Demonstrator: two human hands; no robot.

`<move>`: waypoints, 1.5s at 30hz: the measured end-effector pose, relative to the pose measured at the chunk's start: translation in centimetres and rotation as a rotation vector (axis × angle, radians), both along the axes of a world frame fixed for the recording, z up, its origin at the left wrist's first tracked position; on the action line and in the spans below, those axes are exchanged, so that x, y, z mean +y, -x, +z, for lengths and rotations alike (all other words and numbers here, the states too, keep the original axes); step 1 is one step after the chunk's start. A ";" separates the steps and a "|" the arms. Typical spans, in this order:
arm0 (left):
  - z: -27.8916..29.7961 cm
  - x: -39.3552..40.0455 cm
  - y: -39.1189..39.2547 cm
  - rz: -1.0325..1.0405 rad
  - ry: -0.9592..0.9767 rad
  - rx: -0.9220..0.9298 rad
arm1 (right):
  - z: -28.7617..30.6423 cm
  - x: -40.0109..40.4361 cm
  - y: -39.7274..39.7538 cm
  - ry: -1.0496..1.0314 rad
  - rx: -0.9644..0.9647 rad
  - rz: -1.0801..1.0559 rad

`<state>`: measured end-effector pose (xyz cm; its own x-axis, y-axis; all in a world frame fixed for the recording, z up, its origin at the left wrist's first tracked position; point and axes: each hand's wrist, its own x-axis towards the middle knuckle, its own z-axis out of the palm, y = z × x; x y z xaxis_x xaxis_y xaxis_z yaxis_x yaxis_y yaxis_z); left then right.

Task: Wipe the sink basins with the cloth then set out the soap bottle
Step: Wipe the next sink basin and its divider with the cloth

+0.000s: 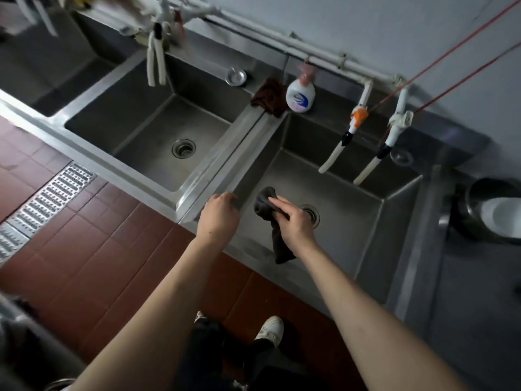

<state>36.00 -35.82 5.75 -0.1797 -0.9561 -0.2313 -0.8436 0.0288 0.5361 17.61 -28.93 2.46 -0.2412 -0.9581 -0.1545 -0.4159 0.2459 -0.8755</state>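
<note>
Two steel sink basins lie side by side: the left basin and the right basin. My right hand grips a dark grey cloth low inside the right basin, near its left wall; one end of the cloth hangs down below the hand. My left hand rests on the front corner of the divider rim between the basins, fingers curled over its edge. A white soap bottle with a pink pump stands on the back ledge between the basins.
A brown rag lies beside the soap bottle. A small metal dish sits on the back ledge. White taps hang over the right basin and others over the left. A metal pot stands at right. A floor drain grate lies left.
</note>
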 end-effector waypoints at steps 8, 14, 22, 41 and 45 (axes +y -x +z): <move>4.3 -3.3 -8.5 0.109 0.047 0.080 | 4.8 -4.3 -7.8 0.093 -0.032 -0.020; 5.5 -7.3 -17.0 0.092 0.081 0.079 | 5.7 -9.4 -15.8 0.150 -0.062 -0.078; 6.1 -11.8 -27.3 0.066 0.141 0.077 | 6.1 -15.1 -26.4 0.247 -0.090 -0.163; 3.0 -31.9 -32.7 -0.042 0.108 -0.018 | 1.1 -35.9 -31.7 0.212 -0.043 -0.220; 1.7 -35.6 -32.6 -0.065 0.077 -0.053 | -0.4 -39.2 -32.0 0.175 -0.062 -0.232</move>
<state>68.61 -71.39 7.48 -0.2315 -0.9581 -0.1689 -0.8659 0.1238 0.4847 49.58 -68.13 2.10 -0.4522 -0.8918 -0.0134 -0.3104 0.1714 -0.9350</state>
